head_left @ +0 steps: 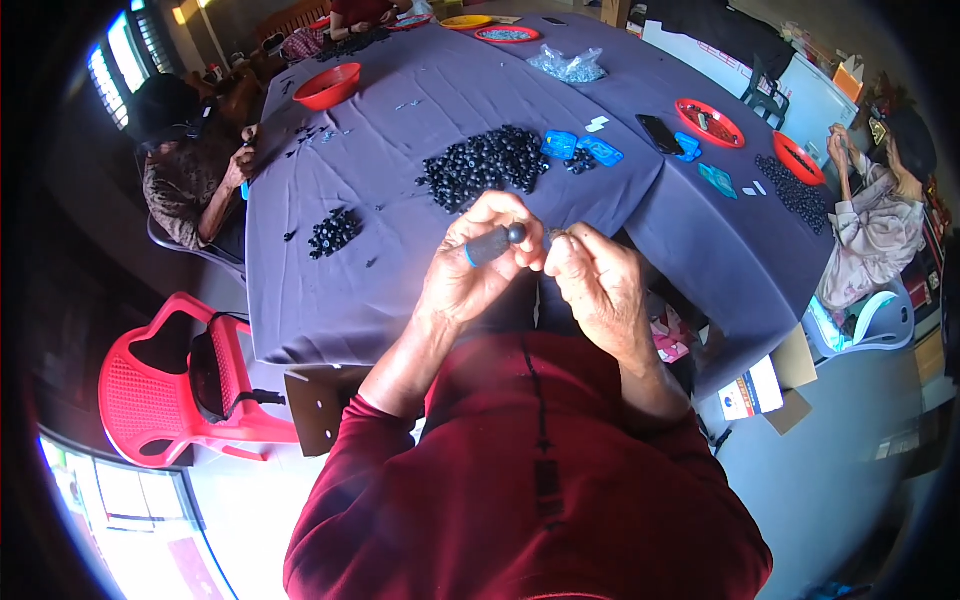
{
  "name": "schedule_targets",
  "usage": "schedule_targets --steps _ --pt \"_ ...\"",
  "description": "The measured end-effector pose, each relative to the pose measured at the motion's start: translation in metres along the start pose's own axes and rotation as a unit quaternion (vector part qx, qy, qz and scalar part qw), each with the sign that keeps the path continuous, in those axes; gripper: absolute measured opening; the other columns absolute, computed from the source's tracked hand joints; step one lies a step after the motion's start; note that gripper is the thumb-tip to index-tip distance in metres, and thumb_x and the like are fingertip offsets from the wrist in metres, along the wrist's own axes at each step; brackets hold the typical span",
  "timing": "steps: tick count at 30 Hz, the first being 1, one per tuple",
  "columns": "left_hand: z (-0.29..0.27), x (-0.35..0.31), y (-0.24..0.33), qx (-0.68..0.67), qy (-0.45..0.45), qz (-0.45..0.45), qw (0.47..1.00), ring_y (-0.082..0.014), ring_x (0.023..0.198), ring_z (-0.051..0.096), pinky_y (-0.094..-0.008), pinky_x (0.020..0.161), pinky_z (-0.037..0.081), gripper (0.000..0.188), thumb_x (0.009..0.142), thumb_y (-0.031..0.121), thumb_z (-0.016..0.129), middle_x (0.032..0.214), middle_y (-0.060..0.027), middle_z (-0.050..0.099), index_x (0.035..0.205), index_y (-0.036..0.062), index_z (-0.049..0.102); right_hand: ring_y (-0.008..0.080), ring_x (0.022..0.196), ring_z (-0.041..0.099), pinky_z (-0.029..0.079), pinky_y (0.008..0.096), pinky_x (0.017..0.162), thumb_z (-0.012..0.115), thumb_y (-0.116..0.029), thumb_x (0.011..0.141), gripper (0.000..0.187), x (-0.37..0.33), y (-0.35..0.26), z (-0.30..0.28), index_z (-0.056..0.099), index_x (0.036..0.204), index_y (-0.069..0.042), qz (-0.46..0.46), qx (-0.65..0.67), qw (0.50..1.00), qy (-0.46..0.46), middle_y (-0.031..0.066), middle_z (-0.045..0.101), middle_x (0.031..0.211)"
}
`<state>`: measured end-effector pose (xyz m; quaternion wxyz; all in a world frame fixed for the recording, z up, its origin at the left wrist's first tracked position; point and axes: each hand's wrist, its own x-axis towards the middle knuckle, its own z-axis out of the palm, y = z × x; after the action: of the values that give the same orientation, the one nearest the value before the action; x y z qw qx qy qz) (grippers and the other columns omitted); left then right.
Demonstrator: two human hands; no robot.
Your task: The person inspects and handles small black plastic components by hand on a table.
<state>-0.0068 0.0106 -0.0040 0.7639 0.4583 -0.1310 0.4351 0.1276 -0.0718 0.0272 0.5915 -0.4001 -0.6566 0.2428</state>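
Observation:
Above the near table edge, my left hand (465,270) is closed, with a small black round piece (516,233) at its fingertips. A dark grey sleeve (488,247) with a blue edge lies along that hand, seemingly over the thumb. Close beside it on the right, my right hand (603,280) pinches its thumb and fingers together; what is between them is too small to make out. Just beyond my hands lies a large pile of small black round pieces (480,168). A smaller black pile (335,232) sits to the left.
The table wears a grey-purple cloth (400,120). Blue plastic pieces (600,151), a phone (659,134), a clear bag (568,66) and red bowls (328,86) stand around. Co-workers sit left (190,180), right (880,225) and at the far end. A pink chair (170,390) is at lower left.

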Motion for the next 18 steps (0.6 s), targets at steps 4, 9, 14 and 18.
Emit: schedule_targets --steps 4,9,14,18 --pt "-0.0037 -0.0005 -0.0022 -0.107 -0.024 0.002 0.994 -0.0183 0.078 0.049 -0.0325 0.069 0.042 0.039 0.077 0.023 0.063 0.083 -0.009 0.053 0.105 0.0016 0.046 0.0033 0.048 0.04 0.033 0.0204 0.044 0.046 -0.025 0.091 0.031 -0.0016 0.0027 0.0027 0.05 0.071 -0.001 -0.01 -0.031 0.999 -0.009 -0.0004 0.048 0.057" --pt "-0.0033 -0.0019 0.0 -0.119 0.001 -0.032 0.992 -0.0182 0.076 0.05 -0.0322 0.068 0.042 0.041 0.075 0.02 0.066 0.081 -0.0085 0.053 0.105 0.0013 0.046 0.0033 0.048 0.04 0.033 0.0204 0.044 0.046 -0.022 0.091 0.029 -0.0015 0.0056 0.0004 0.05 0.072 0.0 -0.003 -0.066 0.998 -0.023 -0.0003 0.049 0.057" --pt "-0.0021 -0.003 0.0004 -0.053 -0.008 -0.026 0.998 -0.0179 0.071 0.052 -0.0296 0.067 0.043 0.035 0.077 0.016 0.063 0.078 -0.0089 0.054 0.102 -0.0019 0.048 0.0035 0.049 0.041 0.034 0.0206 0.045 0.045 -0.022 0.091 0.028 -0.0013 -0.0022 0.0039 0.051 0.073 0.0 -0.008 -0.025 0.999 -0.022 0.0002 0.05 0.059" --pt "-0.0036 -0.0029 -0.0028 -0.098 -0.012 -0.023 0.995 -0.0181 0.073 0.053 -0.0289 0.068 0.043 0.032 0.078 0.015 0.062 0.078 -0.0093 0.055 0.1 -0.0026 0.049 0.0061 0.052 0.046 0.037 0.0226 0.048 0.045 -0.021 0.091 0.027 -0.0021 0.0017 0.0058 0.051 0.075 0.0 -0.036 -0.033 0.999 -0.006 0.0035 0.056 0.064"
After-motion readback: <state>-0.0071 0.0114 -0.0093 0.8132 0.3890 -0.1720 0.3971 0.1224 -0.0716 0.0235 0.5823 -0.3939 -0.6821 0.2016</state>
